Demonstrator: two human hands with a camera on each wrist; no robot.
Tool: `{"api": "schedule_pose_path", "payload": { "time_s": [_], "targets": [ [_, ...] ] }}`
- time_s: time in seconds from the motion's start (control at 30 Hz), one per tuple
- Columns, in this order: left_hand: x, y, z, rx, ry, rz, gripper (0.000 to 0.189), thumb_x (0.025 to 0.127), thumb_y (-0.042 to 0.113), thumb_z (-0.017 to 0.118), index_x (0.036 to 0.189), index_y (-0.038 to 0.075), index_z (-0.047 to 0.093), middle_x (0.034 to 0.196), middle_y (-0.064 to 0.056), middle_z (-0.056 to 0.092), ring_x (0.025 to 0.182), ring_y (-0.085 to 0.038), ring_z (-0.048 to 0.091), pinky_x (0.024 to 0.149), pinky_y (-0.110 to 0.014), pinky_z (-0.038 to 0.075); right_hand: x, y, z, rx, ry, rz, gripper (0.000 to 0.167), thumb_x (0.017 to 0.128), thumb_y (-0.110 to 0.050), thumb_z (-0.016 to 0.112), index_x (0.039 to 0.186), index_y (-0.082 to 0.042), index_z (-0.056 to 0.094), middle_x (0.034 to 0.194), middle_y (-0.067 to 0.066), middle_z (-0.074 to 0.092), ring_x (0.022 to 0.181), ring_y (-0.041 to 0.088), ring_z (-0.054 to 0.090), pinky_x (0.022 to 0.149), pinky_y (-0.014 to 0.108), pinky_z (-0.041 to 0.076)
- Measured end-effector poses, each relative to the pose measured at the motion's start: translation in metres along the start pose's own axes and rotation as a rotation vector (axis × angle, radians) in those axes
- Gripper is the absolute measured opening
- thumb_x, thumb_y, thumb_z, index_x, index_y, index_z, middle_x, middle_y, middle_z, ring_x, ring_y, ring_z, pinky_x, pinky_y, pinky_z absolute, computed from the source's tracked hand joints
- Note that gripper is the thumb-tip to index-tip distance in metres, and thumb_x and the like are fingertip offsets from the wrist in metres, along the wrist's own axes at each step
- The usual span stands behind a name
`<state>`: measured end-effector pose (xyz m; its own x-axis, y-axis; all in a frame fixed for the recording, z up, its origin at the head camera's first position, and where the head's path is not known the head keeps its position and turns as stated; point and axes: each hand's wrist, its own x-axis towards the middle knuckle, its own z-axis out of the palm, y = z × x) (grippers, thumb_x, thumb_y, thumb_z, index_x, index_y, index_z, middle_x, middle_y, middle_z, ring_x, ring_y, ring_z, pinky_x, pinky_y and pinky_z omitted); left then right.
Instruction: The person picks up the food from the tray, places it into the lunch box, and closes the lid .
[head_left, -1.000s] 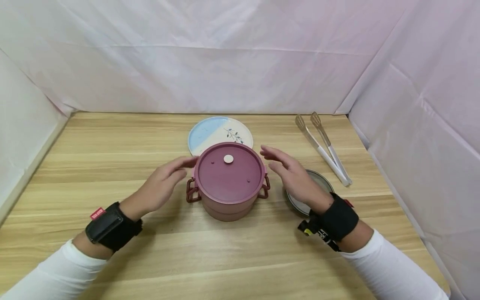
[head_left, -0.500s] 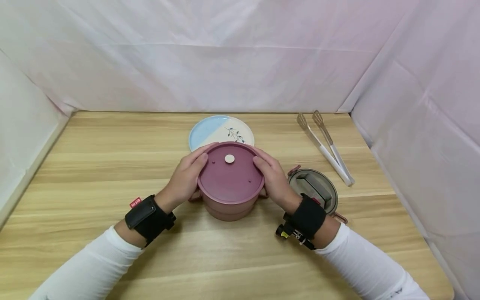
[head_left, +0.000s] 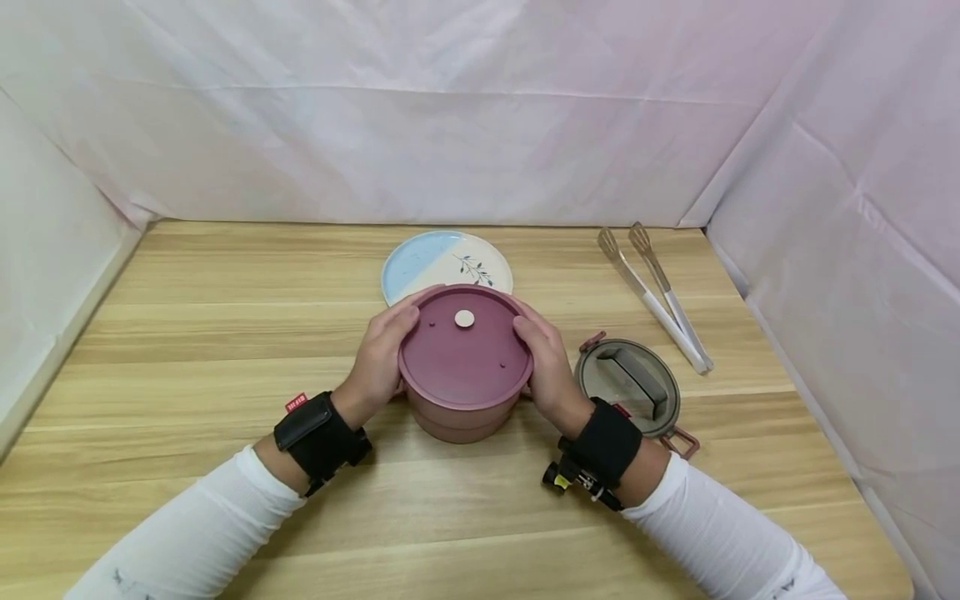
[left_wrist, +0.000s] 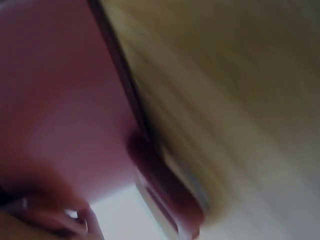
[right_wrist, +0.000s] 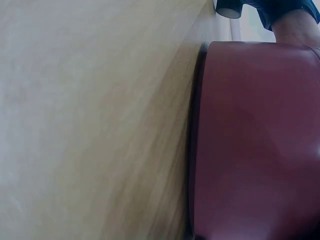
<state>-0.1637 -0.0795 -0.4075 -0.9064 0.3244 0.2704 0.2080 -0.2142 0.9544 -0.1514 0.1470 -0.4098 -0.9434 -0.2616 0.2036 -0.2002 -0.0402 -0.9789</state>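
In the head view a maroon round pot [head_left: 459, 423] stands at the middle of the wooden table, topped by a flat maroon pot lid [head_left: 465, 358] with a small cream knob. My left hand [head_left: 380, 358] grips the lid's left edge, thumb on top and fingers reaching round the far side. On the opposite edge my right hand [head_left: 550, 367] grips it in the same way. The fingertips are hidden, so how far down they reach cannot be told. In the left wrist view the pot's wall [left_wrist: 60, 100] and a side handle [left_wrist: 167, 185] show blurred. The right wrist view shows the wall [right_wrist: 255, 140] closely.
Behind the pot lies a blue and white plate [head_left: 420, 262] with a leaf pattern, partly covered from view. To the right rests a grey see-through lid [head_left: 611, 379] with a bar handle and maroon clips. Tongs [head_left: 660, 312] lie spread farther back. White cloth [head_left: 435, 150] walls the table.
Both hands have come inward from beside the pot and taken hold of its lid's edges. The grey lid at the right has come into fuller view. The pot stays in place.
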Motion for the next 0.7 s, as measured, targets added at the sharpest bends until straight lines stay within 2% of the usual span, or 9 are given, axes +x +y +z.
{"api": "schedule_pose_path", "payload": {
  "time_s": [0.2,0.3,0.43,0.53,0.7],
  "targets": [
    [0.0,-0.007,0.0,-0.03,0.008,-0.003,0.052,0.108,0.025,0.022,0.148,0.001,0.046,0.148,-0.013,0.051,0.132,-0.011,0.052,0.111,-0.023,0.04,0.0,0.004,-0.002,0.001,-0.025,0.016,0.051,0.107,-0.032,0.025,0.151,-0.015,0.043,0.149,0.006,0.048,0.136,0.018,0.047,0.11,0.023,0.04],
    [0.0,-0.011,-0.001,-0.052,0.022,-0.025,0.057,0.108,0.03,0.016,0.145,0.0,0.049,0.139,-0.006,0.058,0.126,-0.011,0.054,0.107,-0.024,0.042,0.0,0.006,-0.003,-0.002,-0.038,0.018,0.052,0.107,-0.033,0.023,0.152,-0.014,0.042,0.148,0.007,0.048,0.134,0.018,0.047,0.108,0.022,0.041],
    [-0.001,-0.015,-0.002,-0.098,0.078,-0.107,0.057,0.108,0.037,0.016,0.128,0.009,0.061,0.117,0.004,0.065,0.111,-0.012,0.058,0.096,-0.027,0.046,-0.001,0.007,-0.003,-0.004,-0.043,0.017,0.053,0.106,-0.035,0.023,0.153,-0.015,0.04,0.149,0.007,0.047,0.134,0.018,0.047,0.108,0.022,0.04],
    [0.001,-0.017,-0.002,-0.14,0.13,-0.155,0.051,0.108,0.035,0.021,0.108,0.018,0.068,0.102,0.004,0.065,0.1,-0.012,0.059,0.089,-0.027,0.048,-0.001,0.008,-0.003,-0.012,-0.037,0.015,0.054,0.106,-0.037,0.023,0.152,-0.016,0.041,0.148,0.005,0.047,0.135,0.018,0.045,0.109,0.022,0.039],
    [0.004,-0.016,0.0,-0.169,0.173,-0.153,0.052,0.107,0.024,0.025,0.095,0.023,0.076,0.093,0.004,0.067,0.094,-0.012,0.059,0.086,-0.026,0.049,0.0,0.009,-0.001,-0.023,-0.029,-0.002,0.054,0.105,-0.037,0.022,0.152,-0.017,0.041,0.15,0.003,0.047,0.138,0.016,0.043,0.114,0.026,0.034]
  ]
}}
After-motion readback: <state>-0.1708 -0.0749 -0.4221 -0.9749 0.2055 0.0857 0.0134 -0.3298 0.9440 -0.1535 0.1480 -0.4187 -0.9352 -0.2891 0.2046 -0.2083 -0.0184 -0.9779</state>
